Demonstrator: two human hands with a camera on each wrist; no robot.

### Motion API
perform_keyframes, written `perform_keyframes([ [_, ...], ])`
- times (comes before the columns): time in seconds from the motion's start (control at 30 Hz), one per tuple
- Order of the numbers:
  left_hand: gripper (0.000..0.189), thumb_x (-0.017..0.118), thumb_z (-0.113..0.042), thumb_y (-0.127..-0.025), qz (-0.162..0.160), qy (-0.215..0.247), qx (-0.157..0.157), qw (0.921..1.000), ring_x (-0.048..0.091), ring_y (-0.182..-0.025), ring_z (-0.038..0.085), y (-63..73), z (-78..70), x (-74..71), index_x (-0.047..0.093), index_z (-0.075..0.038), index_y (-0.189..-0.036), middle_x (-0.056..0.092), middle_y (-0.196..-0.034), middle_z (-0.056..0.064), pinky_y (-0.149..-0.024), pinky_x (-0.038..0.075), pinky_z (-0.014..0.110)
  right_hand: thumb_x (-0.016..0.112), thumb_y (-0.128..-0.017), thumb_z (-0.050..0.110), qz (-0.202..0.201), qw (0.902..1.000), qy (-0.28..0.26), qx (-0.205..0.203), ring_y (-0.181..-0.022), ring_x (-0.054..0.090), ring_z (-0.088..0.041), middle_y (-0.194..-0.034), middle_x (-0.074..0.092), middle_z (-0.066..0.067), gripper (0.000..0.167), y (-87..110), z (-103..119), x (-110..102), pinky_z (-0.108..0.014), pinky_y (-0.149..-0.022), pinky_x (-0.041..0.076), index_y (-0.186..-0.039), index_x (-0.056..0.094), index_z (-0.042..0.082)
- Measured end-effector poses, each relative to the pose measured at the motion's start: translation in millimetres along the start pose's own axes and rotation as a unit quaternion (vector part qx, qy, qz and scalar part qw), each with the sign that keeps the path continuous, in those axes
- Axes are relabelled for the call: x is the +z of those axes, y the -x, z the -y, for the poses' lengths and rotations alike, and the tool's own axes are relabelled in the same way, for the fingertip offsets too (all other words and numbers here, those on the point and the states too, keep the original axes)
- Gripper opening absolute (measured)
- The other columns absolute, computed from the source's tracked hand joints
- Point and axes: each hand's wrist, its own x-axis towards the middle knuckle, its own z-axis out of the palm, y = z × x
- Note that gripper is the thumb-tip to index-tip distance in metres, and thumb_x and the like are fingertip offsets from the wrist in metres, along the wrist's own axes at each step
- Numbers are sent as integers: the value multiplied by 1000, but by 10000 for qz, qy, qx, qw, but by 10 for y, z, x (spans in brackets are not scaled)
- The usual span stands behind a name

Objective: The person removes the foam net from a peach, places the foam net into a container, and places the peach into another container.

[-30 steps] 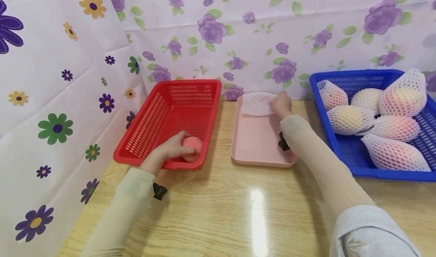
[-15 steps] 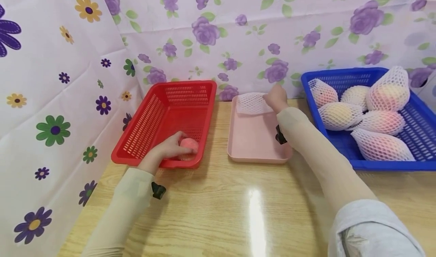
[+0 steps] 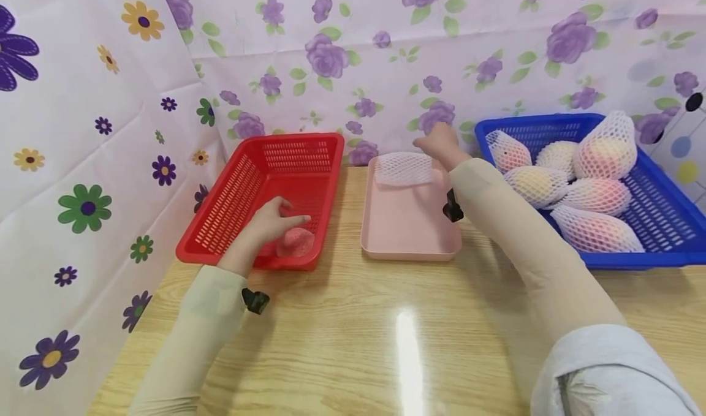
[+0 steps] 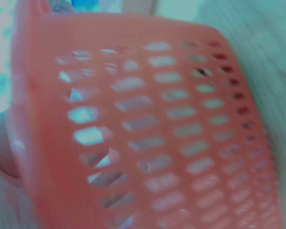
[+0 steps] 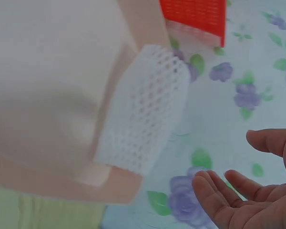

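A pinkish-red peach (image 3: pixel 296 244) lies in the front right corner of the red plastic basket (image 3: pixel 298 138). Just above it my left hand (image 3: pixel 273 223) hovers, thumb and fingers apart and holding nothing. The slotted basket wall (image 4: pixel 47 157) fills most of the left wrist view, hiding much of that hand. A white foam fruit net (image 3: pixel 404 170) lies flat along the back of the pink tray (image 3: pixel 410 220). My right hand (image 3: pixel 441 143) is raised over the tray's back right corner. In the right wrist view its fingers are spread and hold nothing, apart from the net (image 5: pixel 145 109).
On the right a blue basket (image 3: pixel 651 258) holds several peaches in white foam nets (image 3: pixel 598 229). The wooden table (image 3: pixel 331 330) stretches in front of the containers. A flowered cloth (image 3: pixel 375 54) hangs close behind them, and another stands at the left.
My left hand has let go of the peach and lifted slightly off it. My right hand has released the foam net and risen up and away from it. The head view has shifted a little.
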Motion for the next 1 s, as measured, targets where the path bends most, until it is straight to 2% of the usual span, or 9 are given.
perform_keyframes([
  [0.1,67,64,-44,-86,-103,79,67,9999,48,-118,33,44,-136,22,38,-3,-133,50,-130,20,-100,44,49,58,-90,25,39,10000,8,-92,-122,46,-35,-127,52,-22,46,77,35,-94,-42,-107,37,-122,50,-7],
  [0.23,69,65,-43,-86,-148,362,207,9990,49,-119,33,101,-306,72,36,-5,-135,50,-131,18,-99,46,49,60,-89,26,51,9996,14,-272,-86,53,-25,-86,54,-9,27,168,77,-223,-35,-80,49,-83,52,1],
  [0.33,68,66,-41,-86,-244,586,314,9975,49,-120,32,121,-419,129,35,-7,-135,50,-131,17,-97,48,48,61,-88,26,77,9990,-2,-434,-70,45,-17,-73,45,-1,30,236,99,-328,-27,-61,42,-70,46,8],
  [0.47,65,67,-36,-87,-392,833,520,9944,50,-120,32,125,-547,237,36,-6,-135,51,-131,16,-95,50,47,62,-88,29,114,9985,175,-499,-73,43,-17,-79,46,-2,27,338,84,-477,-26,-60,38,-78,51,7],
  [0.53,64,67,-35,-87,-446,955,625,9925,51,-120,32,131,-600,296,36,-7,-135,51,-131,16,-94,51,46,60,-89,31,177,9985,243,-450,-77,45,-20,-86,49,-6,29,387,57,-546,-29,-63,41,-88,53,3],
  [0.63,62,68,-33,-87,-571,1123,840,9885,54,-118,32,148,-660,376,38,-7,-134,53,-129,15,-92,52,45,58,-91,33,322,9984,297,-345,-94,48,-26,-107,52,-15,41,477,29,-630,-38,-80,47,-109,51,-3],
  [0.73,60,69,-31,-86,-660,1217,1076,9845,56,-116,32,172,-716,428,39,-6,-132,52,-129,15,-92,52,45,55,-93,33,474,9980,325,-259,-110,47,-33,-127,47,-23,52,562,0,-720,-48,-94,44,-125,45,-6],
  [0.87,58,69,-29,-86,-589,1427,1395,9781,55,-116,33,187,-806,499,40,-5,-131,52,-129,16,-94,51,45,52,-93,34,516,9975,411,-255,-114,47,-38,-131,45,-27,56,636,-60,-855,-51,-97,42,-130,42,-7],
  [1.0,58,69,-27,-85,-476,1741,1513,9719,57,-113,33,197,-928,606,41,-6,-131,54,-127,18,-92,52,44,51,-93,35,445,9971,566,-266,-115,47,-40,-134,44,-30,59,684,-122,-976,-52,-97,42,-132,40,-8],
])
